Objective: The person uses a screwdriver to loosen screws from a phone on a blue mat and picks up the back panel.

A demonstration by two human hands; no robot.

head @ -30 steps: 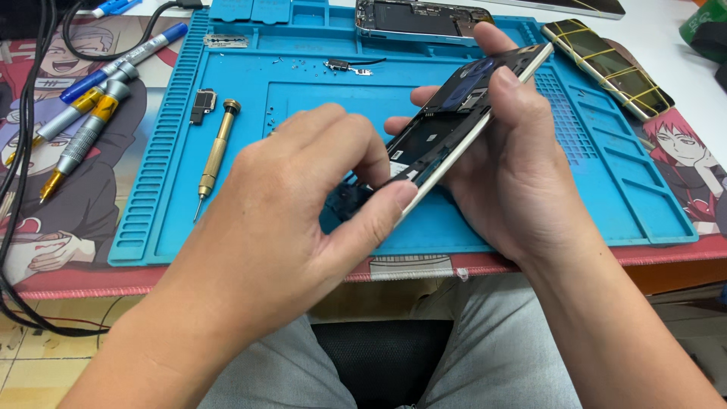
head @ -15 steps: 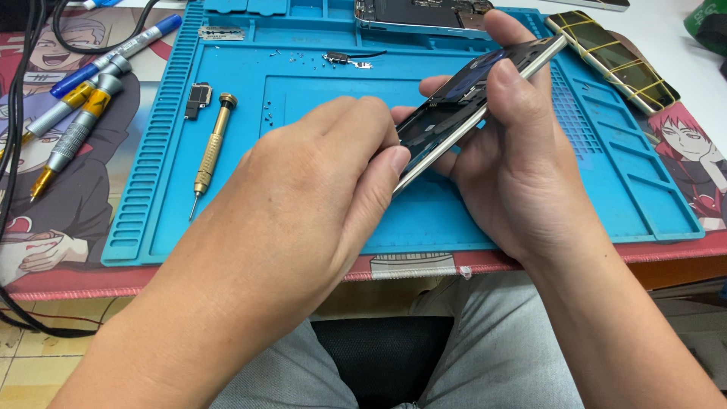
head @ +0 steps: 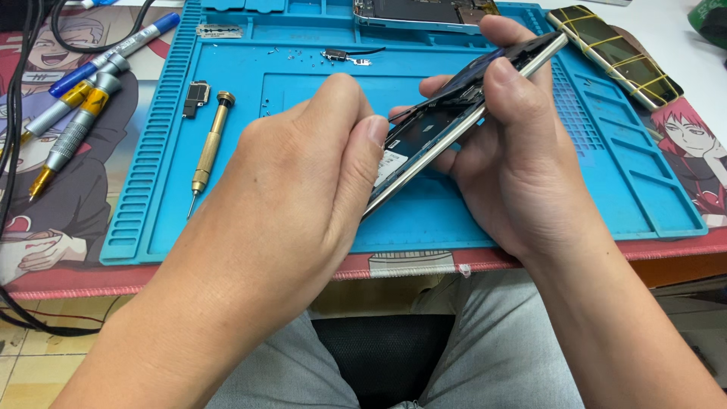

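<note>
Right hand (head: 522, 159) has a firm grip on the opened phone frame (head: 447, 129), tilted on edge above the middle of the blue mat (head: 606, 204). Left hand (head: 303, 189) pinches its lower end, thumb on the rim. Looks light and stiff but fragile inside, so I'd hold it by the metal edges. A brass screwdriver (head: 210, 140) lies near the mat's left edge.

Open mat at lower right, clutter at left and top

Bare blue mat (head: 606, 197) at right of frame lies free; brass screwdriver (head: 210, 144) blocks centre left, loose screws (head: 291, 53) and phone frame (head: 424, 11) crowd the top.
</note>
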